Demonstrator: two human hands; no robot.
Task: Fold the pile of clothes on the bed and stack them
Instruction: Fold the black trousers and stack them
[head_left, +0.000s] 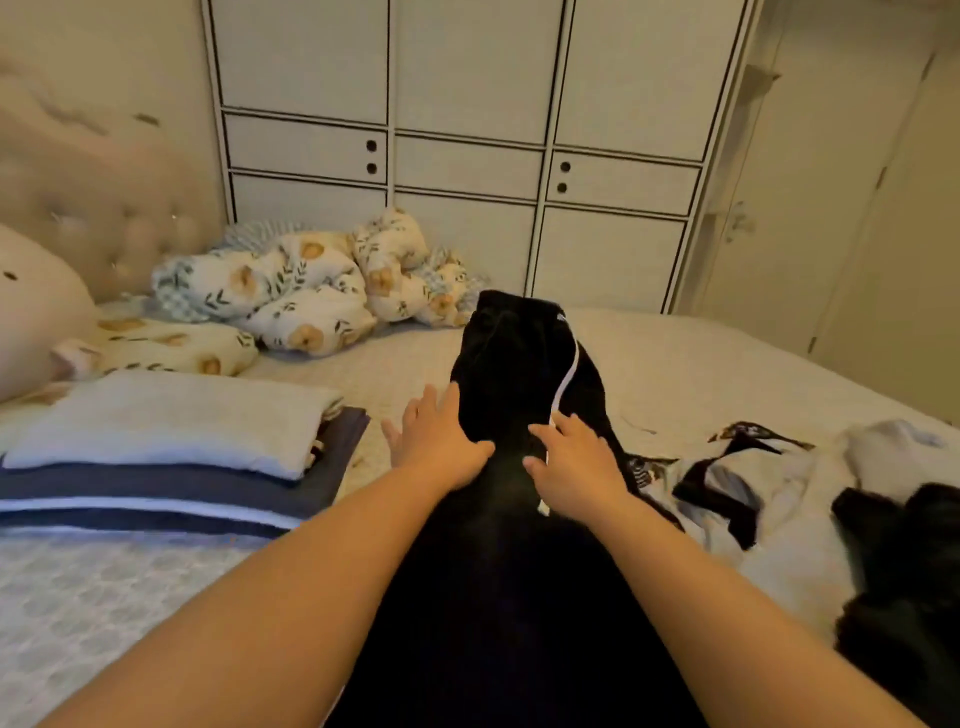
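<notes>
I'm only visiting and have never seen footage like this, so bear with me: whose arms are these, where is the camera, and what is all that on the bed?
There is no machine here. A person wears a camera on the head, so you look forward and down along their own arms. The left hand and right hand both rest flat on a long black garment with a white stripe, laid out on the bed; neither has a grip on it. To the left sits a stack of folded clothes. To the right lies a pile of unfolded clothes. Farther back are a flowered quilt and a white wardrobe.

Both hands (441, 441) (571, 460) flat, seemingly, on black garment (509, 374)
</notes>
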